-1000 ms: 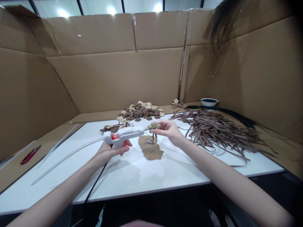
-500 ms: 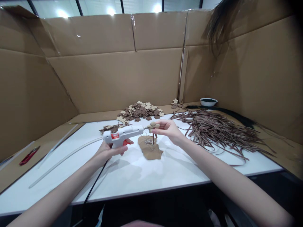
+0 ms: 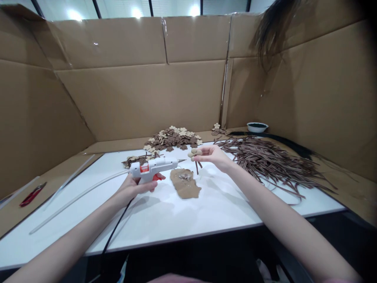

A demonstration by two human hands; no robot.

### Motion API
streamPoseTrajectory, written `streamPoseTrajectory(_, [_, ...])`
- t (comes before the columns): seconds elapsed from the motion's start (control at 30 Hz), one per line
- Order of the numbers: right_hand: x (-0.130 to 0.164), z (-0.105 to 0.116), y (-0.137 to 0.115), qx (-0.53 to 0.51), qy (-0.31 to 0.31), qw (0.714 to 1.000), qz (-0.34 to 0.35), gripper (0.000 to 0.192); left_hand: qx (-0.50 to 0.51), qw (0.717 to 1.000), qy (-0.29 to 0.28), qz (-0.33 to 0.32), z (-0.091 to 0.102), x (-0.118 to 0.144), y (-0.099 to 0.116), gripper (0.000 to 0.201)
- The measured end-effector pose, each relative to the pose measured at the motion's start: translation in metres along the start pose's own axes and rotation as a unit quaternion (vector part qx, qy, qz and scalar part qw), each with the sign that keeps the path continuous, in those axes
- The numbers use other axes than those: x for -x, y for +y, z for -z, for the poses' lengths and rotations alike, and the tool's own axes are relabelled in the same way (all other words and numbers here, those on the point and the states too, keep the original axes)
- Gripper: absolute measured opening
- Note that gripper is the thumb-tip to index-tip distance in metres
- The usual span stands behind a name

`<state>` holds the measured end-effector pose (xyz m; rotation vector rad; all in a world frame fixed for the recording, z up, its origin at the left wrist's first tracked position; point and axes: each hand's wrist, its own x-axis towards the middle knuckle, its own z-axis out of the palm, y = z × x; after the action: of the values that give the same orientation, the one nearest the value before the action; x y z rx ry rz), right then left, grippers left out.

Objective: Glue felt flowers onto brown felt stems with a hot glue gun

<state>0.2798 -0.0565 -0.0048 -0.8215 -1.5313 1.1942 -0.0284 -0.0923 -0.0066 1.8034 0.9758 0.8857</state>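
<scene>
My left hand point(image 3: 141, 184) is closed round the handle of a white glue gun point(image 3: 154, 166) with an orange trigger. A long glue stick point(image 3: 79, 198) runs out of its back end, and its nozzle points right. Between the fingertips of my right hand point(image 3: 216, 157) is a beige flower cutout point(image 3: 193, 153), with brown strips point(image 3: 197, 167) hanging below it. A small gap separates the flower from the nozzle. Under the nozzle lies a torn piece of cardboard point(image 3: 185, 188) with a lump of glue on it.
Beige and brown flower cutouts point(image 3: 173, 138) are heaped at the back. Brown strips point(image 3: 271, 159) form a large pile on the right, near a white bowl point(image 3: 257, 127) of dark contents. Red-handled cutters point(image 3: 33, 195) lie far left. Cardboard walls point(image 3: 141, 98) enclose the white table point(image 3: 165, 224).
My right hand has moved a little right with the flower, away from the nozzle, which now shows fully. My left hand and the glue gun have hardly moved.
</scene>
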Motion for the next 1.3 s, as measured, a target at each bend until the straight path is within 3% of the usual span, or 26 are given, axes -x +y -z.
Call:
streamPoseTrajectory(0.17, [-0.002, 0.017, -0.005, 0.043, 0.051, 0.998, -0.018, 0.031, -0.043, 0.999, -0.005, 0.022, 0.003, 0.001, -0.003, 0.027])
streamPoseTrajectory(0.33, [-0.002, 0.019, -0.008, 0.051, 0.067, 0.996, -0.032, 0.034, -0.086, 0.995, -0.028, 0.044, 0.009, 0.004, -0.01, 0.031])
streamPoseTrajectory(0.7, [-0.005, 0.018, -0.003, 0.065, 0.058, 0.995, -0.039, 0.043, -0.149, 0.985, -0.028, 0.088, 0.016, 0.014, -0.011, 0.039])
streamPoseTrajectory(1.3, [-0.006, 0.018, -0.002, 0.106, 0.055, 0.992, -0.041, 0.034, -0.148, 0.983, -0.049, 0.096, 0.022, 0.017, -0.019, 0.038])
